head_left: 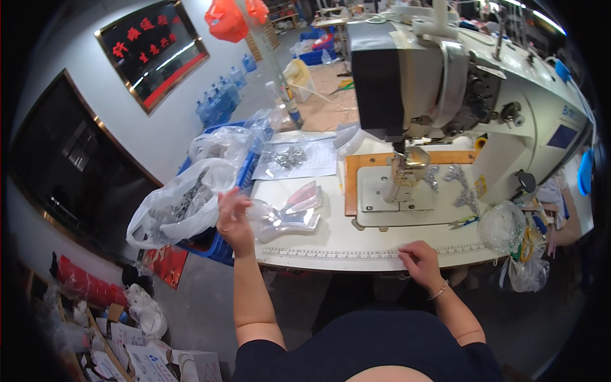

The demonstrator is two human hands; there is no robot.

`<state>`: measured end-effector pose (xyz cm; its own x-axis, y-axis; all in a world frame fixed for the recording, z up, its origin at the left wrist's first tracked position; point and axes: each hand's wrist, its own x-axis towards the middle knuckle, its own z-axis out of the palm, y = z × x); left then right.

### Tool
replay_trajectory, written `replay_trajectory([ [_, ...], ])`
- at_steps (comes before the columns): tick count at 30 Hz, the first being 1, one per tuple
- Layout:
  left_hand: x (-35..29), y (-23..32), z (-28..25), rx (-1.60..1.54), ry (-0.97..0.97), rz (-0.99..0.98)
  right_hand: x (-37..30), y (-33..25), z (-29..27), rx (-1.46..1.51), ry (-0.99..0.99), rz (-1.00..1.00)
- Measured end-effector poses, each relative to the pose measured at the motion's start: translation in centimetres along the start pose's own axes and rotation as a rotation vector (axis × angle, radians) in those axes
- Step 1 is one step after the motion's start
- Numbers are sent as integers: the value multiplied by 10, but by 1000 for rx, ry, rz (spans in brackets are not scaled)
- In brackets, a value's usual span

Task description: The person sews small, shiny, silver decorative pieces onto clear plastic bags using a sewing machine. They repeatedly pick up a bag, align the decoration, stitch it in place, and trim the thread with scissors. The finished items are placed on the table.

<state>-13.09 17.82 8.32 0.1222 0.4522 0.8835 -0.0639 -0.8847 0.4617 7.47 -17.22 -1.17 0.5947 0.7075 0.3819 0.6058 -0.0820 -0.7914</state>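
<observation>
My left hand [235,219] is raised at the right side of a blue crate [249,159], its fingers apart and a little blurred, with nothing visible in them. Beside it in the crate sits a white plastic bag [200,219] with small silvery pieces inside. Just right of this hand, clear plastic pieces [296,210] lie on the white sewing table [337,239]. At the table's front edge my right hand [421,262] rests with fingers curled together by the measuring tape strip [331,253]. Whatever those fingers hold, if anything, is hidden.
A sewing machine [414,76] stands over the table's right half. Small silvery pieces [291,157] lie on a paper sheet [321,164]. Thread snips [463,222] lie near a clear plastic bag [503,223] at the right. Cardboard boxes [143,363] stand at lower left.
</observation>
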Motion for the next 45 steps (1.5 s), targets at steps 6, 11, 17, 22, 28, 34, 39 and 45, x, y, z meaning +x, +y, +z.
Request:
replay_trajectory([
  [6, -55, 99, 102, -181, -890, -86, 33, -31, 14, 1075, -101, 354],
  [11, -96, 107, 132, -472, -1104, -529, 27, -6, -5, 1111, 143, 520],
  [17, -117, 100, 149, -340, -1188, -444, 17, 6, -14, 993, 282, 603],
  [22, -121, 102, 153, -250, -1145, -269, 15, 11, -23, 943, 272, 657],
  [28, -133, 98, 160, -156, -1134, -120, 10, 24, -27, 851, 265, 617],
  [34, -158, 137, 153, 98, -1216, 212, 23, 44, -63, -150, 312, 361],
  [39, -170, 150, 147, 189, -1415, 363, 52, 89, -118, -752, 406, 29],
  [45, -172, 145, 147, 159, -1342, 378, 64, 105, -124, -926, 247, 184],
])
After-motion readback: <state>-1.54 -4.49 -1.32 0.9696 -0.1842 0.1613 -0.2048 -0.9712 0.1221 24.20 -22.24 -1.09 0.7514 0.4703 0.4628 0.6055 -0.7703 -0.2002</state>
